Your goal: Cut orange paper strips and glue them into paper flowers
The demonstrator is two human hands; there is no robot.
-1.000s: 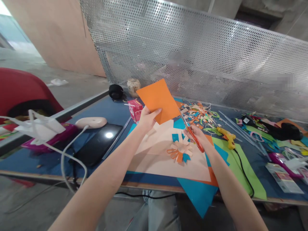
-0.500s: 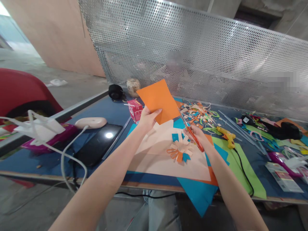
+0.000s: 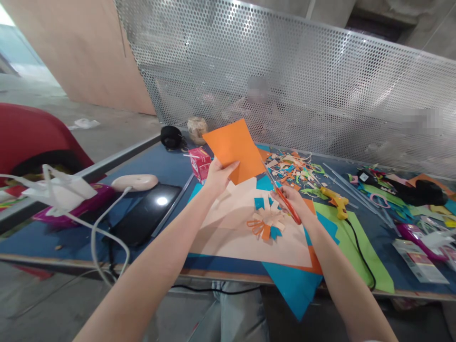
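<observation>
My left hand [image 3: 220, 176] pinches the lower left edge of an orange sheet of paper [image 3: 234, 148], held up above the table with the thumb on its face. In my right hand [image 3: 288, 197] is a pair of scissors [image 3: 292, 210] with red-orange handles, its blades pointing up and left at the right edge of the orange sheet. Below the hands, a paper flower of peach, blue and orange strips [image 3: 266, 219] lies on a large peach sheet [image 3: 228, 240]. Blue paper [image 3: 294, 285] sticks out beneath it, over the table's front edge.
Paper scraps [image 3: 292, 168] are heaped behind my right hand. A yellow glue gun [image 3: 337, 202] rests on green paper [image 3: 366, 251], its cord trailing forward. A black phone [image 3: 146, 216], white cables [image 3: 93, 237] and a pink box [image 3: 200, 163] are at left. A perforated metal panel [image 3: 285, 71] borders the back.
The orange sheet stays in my left hand almost unmoved. The scissors have shifted very slightly at the sheet's right edge.
</observation>
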